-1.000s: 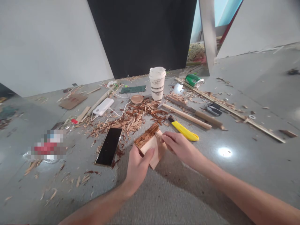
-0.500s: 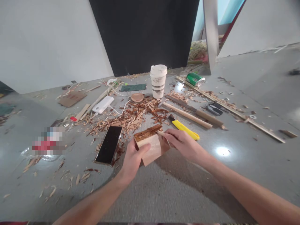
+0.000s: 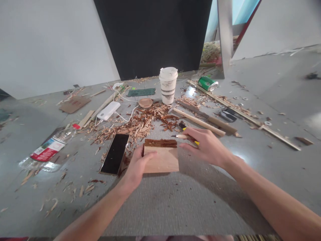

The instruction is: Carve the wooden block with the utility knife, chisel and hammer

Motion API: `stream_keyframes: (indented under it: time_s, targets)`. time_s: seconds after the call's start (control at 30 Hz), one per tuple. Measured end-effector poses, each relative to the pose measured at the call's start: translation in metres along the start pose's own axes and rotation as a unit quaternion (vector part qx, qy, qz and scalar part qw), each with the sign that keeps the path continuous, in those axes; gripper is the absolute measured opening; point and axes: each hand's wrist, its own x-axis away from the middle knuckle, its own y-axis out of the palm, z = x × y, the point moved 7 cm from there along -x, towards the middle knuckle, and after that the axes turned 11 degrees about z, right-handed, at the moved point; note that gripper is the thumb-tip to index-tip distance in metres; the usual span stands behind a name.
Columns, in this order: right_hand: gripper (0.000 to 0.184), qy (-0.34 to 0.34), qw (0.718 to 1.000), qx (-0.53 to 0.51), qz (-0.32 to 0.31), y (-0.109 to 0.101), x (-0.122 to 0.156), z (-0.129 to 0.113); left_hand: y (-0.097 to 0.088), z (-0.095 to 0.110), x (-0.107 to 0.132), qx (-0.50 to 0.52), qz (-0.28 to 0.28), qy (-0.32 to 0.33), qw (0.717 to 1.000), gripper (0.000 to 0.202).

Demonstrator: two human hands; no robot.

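Observation:
My left hand (image 3: pixel 135 165) grips the left side of a pale wooden block (image 3: pixel 162 160), thumb on its face. A rough strip of dark brown bark (image 3: pixel 160 143) runs along the block's upper edge. In my right hand (image 3: pixel 207 144) is a pencil (image 3: pixel 182 136), pale wood with a dark pointed tip facing left. The tip is just above the block's top right corner, apart from it. Beneath my right hand lies a yellow utility knife (image 3: pixel 197 143), mostly covered by the fingers.
A black phone (image 3: pixel 114 154) lies left of the block. Beyond are wood shavings (image 3: pixel 140 125), a lidded paper cup (image 3: pixel 168 85), a white power bank (image 3: pixel 108 111) and a hammer (image 3: pixel 198 121). A plastic bottle (image 3: pixel 48 149) lies left; a green can (image 3: pixel 207 83) and long wooden strip (image 3: pixel 250 117) lie right.
My right hand has moved right and up, taking the pencil off the block and covering the knife. The block has turned level in my left hand, its bark edge facing away.

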Motion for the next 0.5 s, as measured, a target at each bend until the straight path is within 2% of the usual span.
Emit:
stream_keyframes:
  time_s: [0.2,0.3,0.37,0.5]
  targets:
    - [0.033,0.004,0.997,-0.057,-0.050,0.019,0.002,-0.009,0.012,0.005,0.005,0.009,-0.067,-0.035,0.997,0.036]
    - [0.022,-0.023,0.993,-0.080,-0.081,0.024,0.005,-0.013,0.012,0.006,0.005,0.005,-0.076,-0.041,0.996,0.034]
    - [0.017,-0.046,0.991,-0.079,-0.101,0.028,0.007,-0.018,0.011,0.006,0.005,-0.004,-0.085,-0.038,0.996,0.033]
    - [0.025,-0.070,0.989,-0.037,-0.127,0.036,0.009,-0.025,0.013,0.003,0.005,-0.020,-0.110,-0.046,0.993,0.031]
